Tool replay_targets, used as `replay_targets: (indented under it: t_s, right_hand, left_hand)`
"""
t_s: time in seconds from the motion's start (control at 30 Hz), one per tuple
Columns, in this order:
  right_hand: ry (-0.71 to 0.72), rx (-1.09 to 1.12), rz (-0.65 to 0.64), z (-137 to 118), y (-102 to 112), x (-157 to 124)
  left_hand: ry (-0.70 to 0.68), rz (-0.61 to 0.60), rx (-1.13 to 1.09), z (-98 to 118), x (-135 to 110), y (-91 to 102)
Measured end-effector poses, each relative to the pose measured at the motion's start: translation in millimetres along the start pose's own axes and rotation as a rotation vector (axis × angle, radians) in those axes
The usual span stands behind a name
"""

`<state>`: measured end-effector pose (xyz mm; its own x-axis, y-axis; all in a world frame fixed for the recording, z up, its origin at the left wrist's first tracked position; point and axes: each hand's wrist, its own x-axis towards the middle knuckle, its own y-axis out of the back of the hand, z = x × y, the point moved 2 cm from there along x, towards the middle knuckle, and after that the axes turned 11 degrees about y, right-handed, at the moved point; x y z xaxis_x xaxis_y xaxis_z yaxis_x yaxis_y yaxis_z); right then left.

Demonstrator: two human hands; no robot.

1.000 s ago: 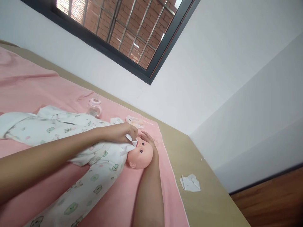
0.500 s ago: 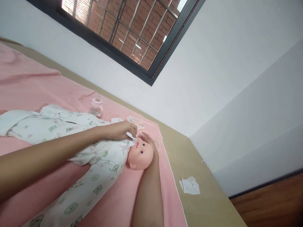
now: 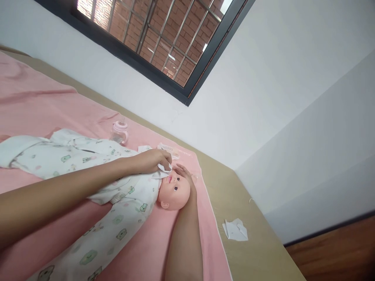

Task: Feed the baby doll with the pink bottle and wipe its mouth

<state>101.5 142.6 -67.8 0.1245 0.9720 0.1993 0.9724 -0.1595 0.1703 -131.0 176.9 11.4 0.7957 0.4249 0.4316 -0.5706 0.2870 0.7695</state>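
Observation:
A baby doll (image 3: 174, 193) lies on its back, dressed in white clothes (image 3: 117, 218) with green animal prints. My left hand (image 3: 154, 160) is closed on a thin white cloth (image 3: 165, 170) at the doll's chin and far cheek, close to the mouth. Around the top and far side of the doll's head lies my right hand (image 3: 184, 172), its fingers stretched out and the wrist against the head. Part of the right palm is hidden behind the head.
A pink baby bottle (image 3: 120, 130) stands beyond the doll. Near the far edge of the pink blanket (image 3: 137, 253) lies a clear printed packet (image 3: 168, 150). A folded white cloth (image 3: 236, 229) rests on the tan bed surface (image 3: 249, 257). The wall and barred window (image 3: 175, 47) rise behind.
My left hand has shifted slightly to the right with the white cloth, towards the doll's far cheek. My right hand and the doll stay nearly still.

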Motion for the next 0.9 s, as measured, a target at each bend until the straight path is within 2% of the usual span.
replay_targets:
  t_s: [0.2,0.53,0.7,0.8,0.9]
  right_hand:
    - [0.005,-0.010,-0.005,-7.3,-2.8,-3.5]
    - [0.004,0.074,0.056,-11.1,-6.1,-7.3]
    - [-0.011,0.081,0.059,-8.4,-4.1,-3.9]
    - [-0.037,0.074,0.052,-7.7,-2.5,-1.2]
    - [-0.055,0.047,0.039,-8.5,-1.9,-0.5]
  left_hand:
    - [-0.056,0.014,0.071,-0.2,-1.1,-1.4]
    - [-0.024,0.014,0.138,-2.0,-1.6,-1.7]
    - [0.037,-0.039,-0.068,5.3,-3.4,6.5]
    - [0.019,-0.095,-0.193,13.4,-5.7,11.3]
    - [-0.015,-0.147,-0.215,18.6,-7.5,11.2]
